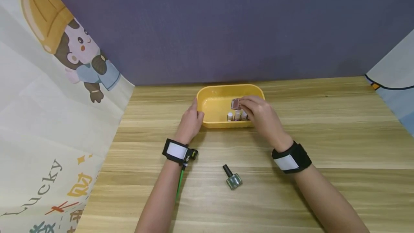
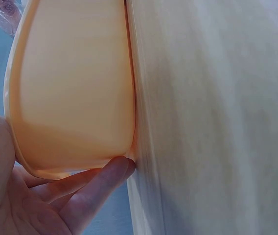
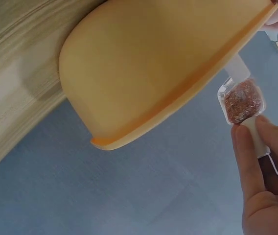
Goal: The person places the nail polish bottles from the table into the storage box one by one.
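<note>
A yellow plastic tub (image 1: 215, 125) stands near the back of the table. At its left end my left hand (image 1: 189, 122) grips the wall, thumb near the rim and fingers round the outside corner in the left wrist view. My right hand (image 1: 262, 115) pinches the white cap of a nail polish bottle (image 3: 244, 102) with reddish glitter, held above the tub's right half. Below it, several small bottles with white caps (image 1: 237, 115) line the tub's near side, partly hidden by that wall. A dark green nail polish bottle (image 1: 234, 181) with a black cap lies between my forearms.
The wooden table (image 1: 330, 125) meets a dark blue-grey panel (image 1: 245, 28) just behind the tub. A printed cloth (image 1: 48, 118) hangs along the left side, and another light cloth is at the right edge. A green cord (image 1: 179, 182) trails from the left wrist strap.
</note>
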Demonstrator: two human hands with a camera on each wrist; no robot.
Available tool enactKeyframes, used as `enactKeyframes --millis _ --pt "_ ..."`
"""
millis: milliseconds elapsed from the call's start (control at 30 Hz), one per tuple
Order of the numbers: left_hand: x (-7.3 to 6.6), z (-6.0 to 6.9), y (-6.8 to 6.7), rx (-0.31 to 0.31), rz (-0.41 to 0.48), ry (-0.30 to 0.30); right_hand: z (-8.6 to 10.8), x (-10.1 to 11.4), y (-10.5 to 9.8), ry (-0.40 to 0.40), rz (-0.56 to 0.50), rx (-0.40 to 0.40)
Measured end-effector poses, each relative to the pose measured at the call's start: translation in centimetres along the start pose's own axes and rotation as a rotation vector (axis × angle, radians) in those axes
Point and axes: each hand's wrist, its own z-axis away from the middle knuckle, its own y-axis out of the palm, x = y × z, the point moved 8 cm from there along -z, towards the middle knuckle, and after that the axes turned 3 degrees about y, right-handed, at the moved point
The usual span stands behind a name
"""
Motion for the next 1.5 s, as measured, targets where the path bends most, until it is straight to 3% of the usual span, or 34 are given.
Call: enactKeyframes --millis 800,1067,1500 --pt "0.0 0.0 -0.1 -0.001 0.001 0.0 0.2 -2.4 2.6 0.041 0.001 0.061" --pt "0.0 -0.1 -0.1 -0.02 0.012 0.002 0.5 -2.9 3.8 0.017 0.034 0.127" --pt "0.2 -0.1 0.1 -0.015 0.019 0.005 0.5 -3.2 4.4 0.028 0.045 0.166"
